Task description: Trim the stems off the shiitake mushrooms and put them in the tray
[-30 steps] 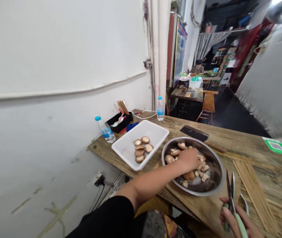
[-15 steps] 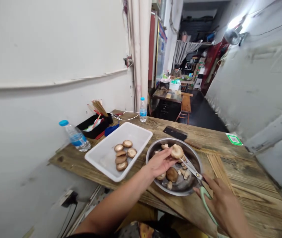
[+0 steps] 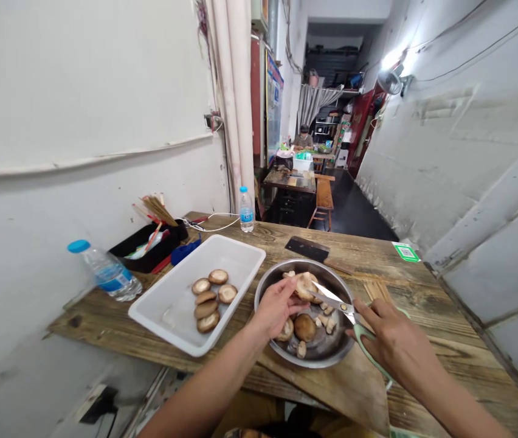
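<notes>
Over the metal bowl [image 3: 270,340], my left hand [image 3: 277,307] pinches a mushroom [image 3: 303,286] with its pale underside showing. My right hand [image 3: 384,334] grips a pair of scissors [image 3: 343,306] with light green handles; the parted blades reach to the mushroom at its right side. Inside the bowl lie a brown-capped mushroom [image 3: 305,327], another mushroom [image 3: 285,330] and several cut stems [image 3: 327,322]. The white plastic tray [image 3: 172,331] to the left holds several mushroom caps [image 3: 207,308].
A cleaver [image 3: 307,248] lies behind the bowl, and bamboo skewers [image 3: 377,291] lie to its right. Water bottles [image 3: 246,210] and a black box [image 3: 135,246] stand along the left and back of the wooden table [image 3: 436,328]. A person [image 3: 303,140] sits far behind.
The camera view has shifted, so the table things appear further left. The scissor blades now sit across the mushroom's right side, and my right hand has come closer to the bowl.
</notes>
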Action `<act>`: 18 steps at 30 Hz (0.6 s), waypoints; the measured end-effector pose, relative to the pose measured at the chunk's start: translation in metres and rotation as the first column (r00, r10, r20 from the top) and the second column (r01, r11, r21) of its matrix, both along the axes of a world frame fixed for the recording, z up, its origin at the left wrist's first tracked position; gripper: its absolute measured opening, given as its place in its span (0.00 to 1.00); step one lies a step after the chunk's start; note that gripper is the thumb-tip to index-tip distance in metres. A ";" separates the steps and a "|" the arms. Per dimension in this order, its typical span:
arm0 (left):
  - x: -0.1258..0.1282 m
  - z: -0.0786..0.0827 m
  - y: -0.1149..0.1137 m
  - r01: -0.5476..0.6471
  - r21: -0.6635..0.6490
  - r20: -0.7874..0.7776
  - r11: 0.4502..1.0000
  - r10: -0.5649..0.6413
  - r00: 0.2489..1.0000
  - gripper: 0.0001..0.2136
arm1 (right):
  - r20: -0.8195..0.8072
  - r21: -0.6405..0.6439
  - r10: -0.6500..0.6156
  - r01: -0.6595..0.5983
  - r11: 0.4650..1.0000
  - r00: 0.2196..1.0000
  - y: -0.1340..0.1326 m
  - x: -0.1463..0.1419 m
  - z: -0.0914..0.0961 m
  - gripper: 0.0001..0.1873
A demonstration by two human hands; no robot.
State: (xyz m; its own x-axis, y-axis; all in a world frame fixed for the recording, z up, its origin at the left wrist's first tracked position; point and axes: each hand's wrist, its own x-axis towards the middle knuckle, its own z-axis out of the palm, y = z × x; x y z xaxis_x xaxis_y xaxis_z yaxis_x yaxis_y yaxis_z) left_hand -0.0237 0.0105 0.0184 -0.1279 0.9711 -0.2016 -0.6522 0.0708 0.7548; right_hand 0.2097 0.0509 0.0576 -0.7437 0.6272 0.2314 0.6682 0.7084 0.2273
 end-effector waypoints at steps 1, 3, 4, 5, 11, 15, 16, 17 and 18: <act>0.000 0.001 -0.001 -0.008 0.003 -0.039 1.000 0.008 0.999 0.16 | 0.023 -0.003 0.007 -0.007 1.000 1.000 0.002 0.000 0.004 0.20; 0.000 0.002 -0.001 -0.026 0.015 -0.120 1.000 0.027 0.992 0.17 | 0.072 -0.008 0.036 -0.036 0.999 0.997 0.005 -0.001 0.012 0.19; 0.001 0.003 -0.001 -0.032 0.020 -0.160 0.999 0.034 0.987 0.17 | 0.093 -0.010 0.052 -0.052 0.999 0.994 0.007 -0.002 0.016 0.19; 0.001 0.004 -0.001 -0.033 0.027 -0.193 0.999 0.038 0.981 0.17 | 0.110 -0.010 0.066 -0.065 0.998 0.992 0.009 -0.003 0.020 0.20; 0.002 0.007 0.001 -0.002 0.046 -0.261 0.999 0.013 0.965 0.20 | 0.148 -0.065 0.117 -0.108 0.992 0.982 0.015 -0.003 0.032 0.17; 0.003 0.005 0.000 0.076 0.065 -0.279 0.995 -0.055 0.959 0.20 | 0.166 -0.106 0.154 -0.138 0.985 0.974 0.016 0.002 0.035 0.15; 0.003 0.005 0.000 0.093 0.056 -0.288 0.994 -0.073 0.955 0.20 | 0.176 -0.106 0.158 -0.141 0.984 0.972 0.017 0.003 0.035 0.15; 0.004 0.005 -0.001 0.104 0.043 -0.295 0.994 -0.087 0.952 0.20 | 0.189 -0.101 0.161 -0.144 0.984 0.969 0.017 0.005 0.034 0.15; 0.005 0.006 -0.001 0.107 0.026 -0.300 0.994 -0.094 0.949 0.20 | 0.203 -0.092 0.165 -0.149 0.985 0.965 0.018 0.006 0.033 0.15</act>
State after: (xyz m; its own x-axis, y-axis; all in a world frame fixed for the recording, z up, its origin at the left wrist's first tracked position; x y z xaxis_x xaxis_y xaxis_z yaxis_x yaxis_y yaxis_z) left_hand -0.0188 0.0092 0.0246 -0.0769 0.9887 -0.1284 -0.3883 0.0889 0.9172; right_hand 0.2154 0.0686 0.0904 -0.8610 0.5084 0.0164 0.4905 0.8211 0.2920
